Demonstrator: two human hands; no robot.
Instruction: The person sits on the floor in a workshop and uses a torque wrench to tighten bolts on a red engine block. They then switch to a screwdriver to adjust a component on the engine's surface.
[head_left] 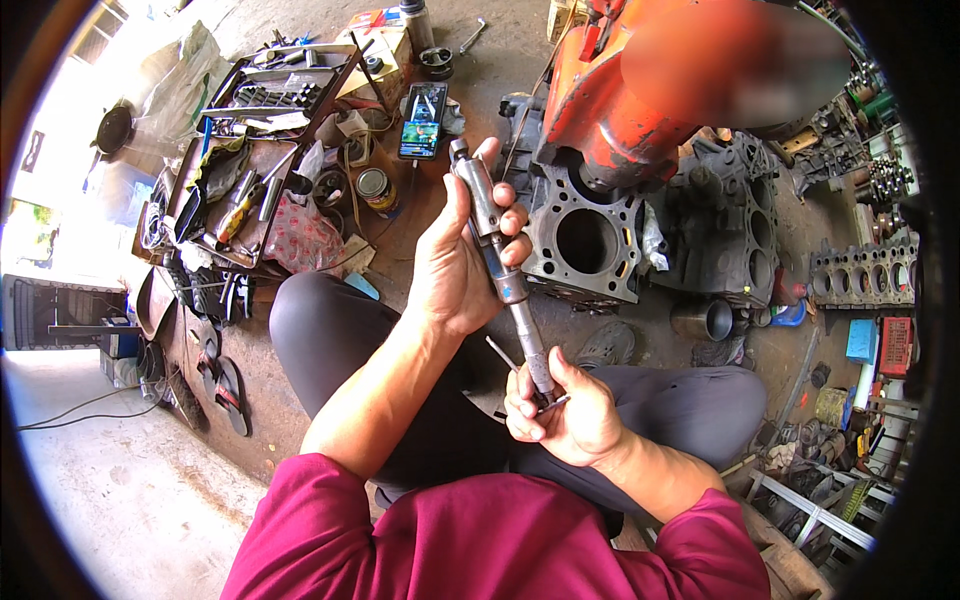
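Left hand [447, 275]: curled round the tool [514, 293] near its top.
Right hand [580, 415]: pinched the tool's lower end.
Block [585, 284]: stood ahead, right of the tool.

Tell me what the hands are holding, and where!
A long metal tool: the left hand grips its thicker far part, the right hand its nearer end.

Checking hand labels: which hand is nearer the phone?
Left. The left hand, holding the upper end of the metal tool, is below the phone in view; the right hand, at its lower end, is farther down and right.
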